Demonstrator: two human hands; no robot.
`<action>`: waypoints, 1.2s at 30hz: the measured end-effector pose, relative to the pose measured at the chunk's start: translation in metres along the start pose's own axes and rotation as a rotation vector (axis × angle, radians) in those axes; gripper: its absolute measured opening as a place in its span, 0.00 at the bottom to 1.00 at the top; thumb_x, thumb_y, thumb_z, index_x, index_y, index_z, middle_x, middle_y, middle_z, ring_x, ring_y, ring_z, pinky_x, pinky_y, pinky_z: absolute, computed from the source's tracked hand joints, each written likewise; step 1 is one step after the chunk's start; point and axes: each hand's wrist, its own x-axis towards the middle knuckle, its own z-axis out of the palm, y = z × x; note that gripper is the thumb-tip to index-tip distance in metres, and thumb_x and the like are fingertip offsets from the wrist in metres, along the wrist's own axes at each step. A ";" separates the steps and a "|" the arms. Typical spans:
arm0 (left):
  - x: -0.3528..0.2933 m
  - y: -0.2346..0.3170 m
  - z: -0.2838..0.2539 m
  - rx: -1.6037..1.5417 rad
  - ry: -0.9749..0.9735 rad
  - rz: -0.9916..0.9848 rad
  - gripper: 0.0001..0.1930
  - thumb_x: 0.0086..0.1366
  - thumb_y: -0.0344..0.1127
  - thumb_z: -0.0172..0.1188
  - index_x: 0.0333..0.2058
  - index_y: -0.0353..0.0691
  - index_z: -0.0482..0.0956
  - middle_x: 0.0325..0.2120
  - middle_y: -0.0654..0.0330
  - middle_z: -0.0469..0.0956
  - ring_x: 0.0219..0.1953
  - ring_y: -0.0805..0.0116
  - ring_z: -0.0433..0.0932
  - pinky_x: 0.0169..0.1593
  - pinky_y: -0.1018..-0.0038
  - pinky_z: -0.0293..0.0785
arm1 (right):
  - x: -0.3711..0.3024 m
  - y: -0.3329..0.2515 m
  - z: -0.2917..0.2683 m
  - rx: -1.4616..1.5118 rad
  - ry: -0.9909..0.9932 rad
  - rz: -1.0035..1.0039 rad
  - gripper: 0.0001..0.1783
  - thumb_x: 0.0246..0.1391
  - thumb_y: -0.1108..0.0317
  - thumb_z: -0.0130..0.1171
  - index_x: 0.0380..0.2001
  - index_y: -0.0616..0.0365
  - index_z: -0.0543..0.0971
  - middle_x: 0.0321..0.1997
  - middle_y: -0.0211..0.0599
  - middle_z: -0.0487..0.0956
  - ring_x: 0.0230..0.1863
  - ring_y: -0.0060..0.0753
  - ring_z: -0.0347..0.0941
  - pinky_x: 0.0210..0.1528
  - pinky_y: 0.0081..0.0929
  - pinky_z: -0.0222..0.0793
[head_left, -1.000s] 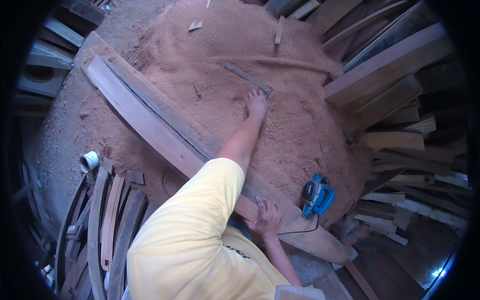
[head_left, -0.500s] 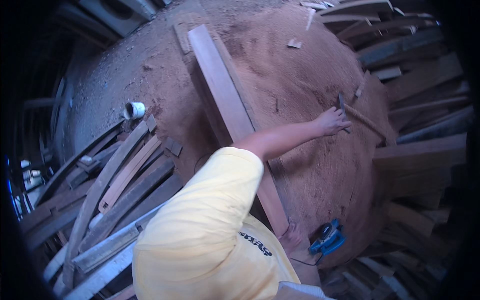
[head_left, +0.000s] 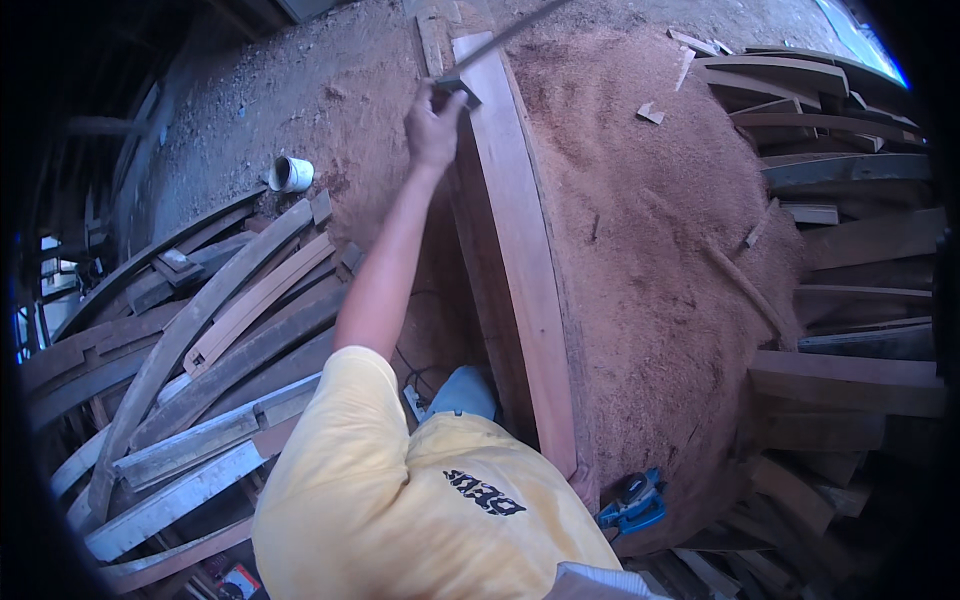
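Note:
My left hand (head_left: 435, 128) reaches forward at the far end of a long planed timber (head_left: 525, 260). Its fingers are closed on the dark stock of a try square (head_left: 460, 92). The stock sits at the timber's left edge, and the thin blade slants away over its top to the upper right. Whether the stock presses against the wood I cannot tell. My right hand does not show; the yellow shirt covers the near side. A blue electric planer (head_left: 635, 505) lies right of the timber's near end.
Stacked curved planks (head_left: 230, 290) fill the left side, with a white bucket (head_left: 291, 174) beyond them. More timber (head_left: 850, 260) is piled along the right. Reddish sawdust (head_left: 670, 330) covers the ground, where a loose stick (head_left: 745, 290) lies.
My left hand has swung from over the sawdust on the right to the timber's far left edge, carrying the try square. The view has shifted as well.

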 end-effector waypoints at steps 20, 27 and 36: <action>0.080 -0.117 0.000 0.182 -0.155 -0.070 0.15 0.72 0.35 0.68 0.53 0.38 0.87 0.42 0.56 0.91 0.43 0.72 0.88 0.49 0.70 0.82 | -0.001 0.013 0.021 0.031 0.043 -0.046 0.24 0.63 0.62 0.57 0.62 0.53 0.79 0.46 0.50 0.79 0.44 0.57 0.80 0.45 0.50 0.78; 0.079 -0.112 0.000 0.311 -0.145 0.055 0.16 0.69 0.35 0.67 0.53 0.40 0.86 0.41 0.46 0.89 0.45 0.53 0.91 0.47 0.62 0.84 | -0.008 0.012 0.025 0.034 0.044 -0.036 0.22 0.67 0.66 0.54 0.62 0.53 0.80 0.45 0.51 0.79 0.43 0.57 0.81 0.44 0.49 0.79; 0.085 -0.128 -0.009 0.271 -0.143 0.091 0.17 0.68 0.35 0.67 0.54 0.38 0.86 0.43 0.45 0.89 0.48 0.49 0.89 0.50 0.62 0.84 | 0.000 -0.002 0.014 0.009 0.105 -0.078 0.19 0.65 0.58 0.62 0.56 0.50 0.82 0.42 0.43 0.81 0.40 0.53 0.82 0.39 0.47 0.77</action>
